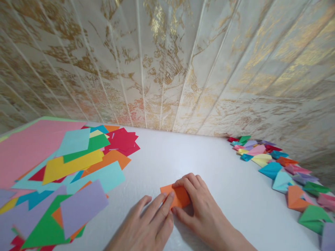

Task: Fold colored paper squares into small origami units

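A small orange paper point(176, 194), partly folded, lies on the white table point(183, 157) near its front middle. My left hand point(146, 226) rests beside it, its fingers stretched out and pressing the paper's left edge with the fingertips. My right hand point(199, 209) curls over the paper's right part, the fingers bent and pinching a fold against the thumb.
Several flat coloured paper sheets point(65, 167) lie scattered on the left, over a large pink sheet point(28, 146). Along the right edge runs a row of folded paper pieces point(282, 174) in many colours. A gold-patterned wall point(167, 62) stands behind the table.
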A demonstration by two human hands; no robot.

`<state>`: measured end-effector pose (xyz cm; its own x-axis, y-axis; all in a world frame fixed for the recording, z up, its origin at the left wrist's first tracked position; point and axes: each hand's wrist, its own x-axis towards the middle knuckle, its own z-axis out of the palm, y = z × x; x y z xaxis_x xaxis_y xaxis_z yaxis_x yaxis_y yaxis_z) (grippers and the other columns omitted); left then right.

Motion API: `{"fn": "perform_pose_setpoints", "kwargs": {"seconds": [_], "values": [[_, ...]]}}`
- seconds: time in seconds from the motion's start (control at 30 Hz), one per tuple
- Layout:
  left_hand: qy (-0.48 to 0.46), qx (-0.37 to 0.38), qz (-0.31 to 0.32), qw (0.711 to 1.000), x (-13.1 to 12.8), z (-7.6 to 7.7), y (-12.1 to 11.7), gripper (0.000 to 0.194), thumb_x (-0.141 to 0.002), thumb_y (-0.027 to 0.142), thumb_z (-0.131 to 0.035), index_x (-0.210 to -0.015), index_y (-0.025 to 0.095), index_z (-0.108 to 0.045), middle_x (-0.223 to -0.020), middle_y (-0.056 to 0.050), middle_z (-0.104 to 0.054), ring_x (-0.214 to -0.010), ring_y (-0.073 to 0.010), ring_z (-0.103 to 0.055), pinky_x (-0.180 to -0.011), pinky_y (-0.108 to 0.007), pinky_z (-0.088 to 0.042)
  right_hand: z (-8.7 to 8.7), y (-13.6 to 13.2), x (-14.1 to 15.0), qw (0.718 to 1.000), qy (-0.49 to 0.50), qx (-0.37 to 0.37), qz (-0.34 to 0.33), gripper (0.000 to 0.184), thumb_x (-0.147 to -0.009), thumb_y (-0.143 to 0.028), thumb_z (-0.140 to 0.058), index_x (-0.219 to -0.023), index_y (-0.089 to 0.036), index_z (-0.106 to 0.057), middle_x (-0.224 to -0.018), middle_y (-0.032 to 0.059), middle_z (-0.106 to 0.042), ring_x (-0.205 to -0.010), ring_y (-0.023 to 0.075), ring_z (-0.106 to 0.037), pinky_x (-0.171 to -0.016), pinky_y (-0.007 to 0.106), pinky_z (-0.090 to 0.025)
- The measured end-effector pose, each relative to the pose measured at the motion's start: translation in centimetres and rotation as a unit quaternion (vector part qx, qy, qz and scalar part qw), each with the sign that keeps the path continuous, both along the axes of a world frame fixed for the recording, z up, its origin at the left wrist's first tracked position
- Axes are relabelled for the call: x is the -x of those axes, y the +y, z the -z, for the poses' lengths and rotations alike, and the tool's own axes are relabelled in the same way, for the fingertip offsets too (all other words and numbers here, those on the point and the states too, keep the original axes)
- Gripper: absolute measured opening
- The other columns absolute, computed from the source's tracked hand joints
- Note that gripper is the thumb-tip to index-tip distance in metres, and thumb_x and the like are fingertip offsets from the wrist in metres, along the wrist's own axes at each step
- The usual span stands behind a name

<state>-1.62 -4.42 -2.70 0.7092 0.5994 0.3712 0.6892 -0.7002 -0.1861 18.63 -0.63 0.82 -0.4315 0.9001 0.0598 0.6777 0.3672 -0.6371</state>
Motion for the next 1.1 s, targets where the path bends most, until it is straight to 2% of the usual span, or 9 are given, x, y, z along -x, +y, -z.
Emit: {"fn": "perform_pose_setpoints", "kwargs": {"seconds": [0.1, 0.23, 0.37, 0.43, 0.53, 0.63, 0.83, 0.97, 1.1], "values": [[0.001, 0.006, -0.008, 1.000, 0.0, -0.2, -0.2, 0.028, -0.103, 0.029, -0.042, -0.107, 0.025, -0.070, -0.131, -0.004, -0.068, -0.121, -0.0206, -0.055, -0.096, -0.038, -0.033, -0.2, 0.3, -0.6, 0.999, 0.012, 0.034, -0.028, 0.038, -0.078, -0.002, -0.060, -0.111, -0.021, -0.059, -0.111, 0.0063, -0.056, -0.103, 0.0257, -0.050, -0.093, 0.045, -0.044], [-0.002, 0.006, -0.014, 1.000, 0.3, -0.6, -0.4, 0.022, -0.100, 0.031, -0.049, -0.105, 0.026, -0.070, -0.130, -0.005, -0.069, -0.121, -0.0225, -0.057, -0.097, -0.039, -0.033, -0.6, 1.1, -2.3, 0.993, 0.047, 0.085, -0.067, 0.066, -0.067, 0.012, -0.045, -0.119, -0.026, -0.060, -0.116, 0.0045, -0.053, -0.112, 0.0217, -0.052, -0.101, 0.041, -0.043], [-0.019, 0.037, -0.041, 0.998, 1.2, -1.9, 0.0, 0.030, -0.090, 0.053, -0.063, -0.108, 0.030, -0.071, -0.135, -0.007, -0.066, -0.122, -0.0260, -0.057, -0.098, -0.039, -0.036, -1.1, 1.9, -3.7, 0.985, 0.059, 0.124, -0.101, 0.075, -0.063, 0.014, -0.040, -0.120, -0.028, -0.063, -0.127, 0.0049, -0.050, -0.123, 0.0197, -0.050, -0.107, 0.038, -0.041], [-0.031, 0.049, -0.074, 0.996, 1.6, -2.8, 0.7, 0.040, -0.081, 0.060, -0.071, -0.107, 0.031, -0.073, -0.138, -0.006, -0.065, -0.122, -0.0279, -0.058, -0.100, -0.041, -0.038, -1.4, 1.9, -4.0, 0.986, 0.032, 0.115, -0.118, 0.072, -0.066, 0.012, -0.044, -0.123, -0.028, -0.062, -0.141, 0.0058, -0.043, -0.133, 0.0224, -0.043, -0.111, 0.041, -0.039], [-0.023, 0.036, -0.146, 0.988, 2.2, -3.7, 2.0, 0.039, -0.074, 0.050, -0.081, -0.107, 0.029, -0.076, -0.136, -0.008, -0.066, -0.122, -0.0308, -0.059, -0.102, -0.044, -0.039, -2.0, 1.8, -3.8, 0.988, -0.031, 0.063, -0.137, 0.064, -0.072, 0.007, -0.051, -0.125, -0.027, -0.061, -0.154, 0.0060, -0.035, -0.138, 0.0271, -0.036, -0.112, 0.046, -0.038], [0.008, 0.025, -0.166, 0.986, 2.2, -4.2, 2.7, 0.038, -0.081, 0.045, -0.076, -0.110, 0.021, -0.076, -0.135, -0.013, -0.066, -0.123, -0.0340, -0.059, -0.101, -0.048, -0.042, -2.5, 1.4, -3.2, 0.984, -0.079, -0.001, -0.157, 0.053, -0.077, 0.003, -0.054, -0.123, -0.024, -0.061, -0.149, 0.0078, -0.045, -0.129, 0.0281, -0.042, -0.106, 0.045, -0.044], [-0.032, 0.086, -0.058, 0.994, 0.1, -3.0, 1.3, 0.052, -0.086, 0.059, -0.065, -0.117, 0.018, -0.068, -0.121, -0.010, -0.072, -0.106, -0.0273, -0.066, -0.091, -0.037, -0.051, -2.7, 0.4, -1.8, 0.977, -0.135, -0.035, -0.161, 0.044, -0.073, -0.003, -0.058, -0.114, -0.018, -0.062, -0.126, 0.0104, -0.062, -0.109, 0.0282, -0.053, -0.097, 0.045, -0.050], [-0.039, 0.111, -0.076, 0.990, -1.1, -1.6, 1.2, 0.054, -0.086, 0.058, -0.066, -0.117, 0.014, -0.064, -0.116, -0.013, -0.070, -0.105, -0.0312, -0.065, -0.089, -0.042, -0.051, -2.7, -0.1, -1.4, 0.973, -0.176, -0.008, -0.151, 0.043, -0.069, -0.004, -0.062, -0.109, -0.019, -0.064, -0.124, 0.0106, -0.064, -0.111, 0.0315, -0.054, -0.097, 0.048, -0.049], [-0.022, 0.105, -0.087, 0.990, -1.6, -1.4, 1.7, 0.032, -0.094, 0.042, -0.061, -0.113, 0.016, -0.064, -0.107, -0.009, -0.069, -0.099, -0.0295, -0.063, -0.085, -0.043, -0.050, -3.1, -0.1, -1.4, 0.971, -0.182, 0.011, -0.157, 0.044, -0.071, -0.005, -0.063, -0.112, -0.020, -0.064, -0.125, 0.0098, -0.064, -0.113, 0.0312, -0.054, -0.099, 0.049, -0.048]]}}
